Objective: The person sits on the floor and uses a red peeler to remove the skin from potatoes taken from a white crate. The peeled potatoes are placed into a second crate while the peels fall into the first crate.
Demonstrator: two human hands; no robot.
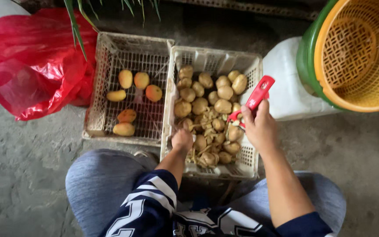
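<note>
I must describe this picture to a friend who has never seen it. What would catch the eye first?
The white crate in the middle, full of brown unpeeled potatoes and peelings, with both hands over it: the right hand holds a red peeler, the left hand reaches into the crate. To its left, a second crate holds yellow peeled potatoes. A red plastic bag lies far left.

a red peeler (257, 97) with a white mark sits in the right hand (260, 128). brown unpeeled potatoes (207, 107) fill the right white lattice crate (253, 72); yellow-orange peeled potatoes (133, 94) lie in the left white crate (110, 48). far left, a glossy red plastic bag (27, 61); far right, an orange mesh basket (360, 57) inside a green one (305, 61). navy sleeve (145, 202) with white stripes, grey trousers (97, 184).
</note>
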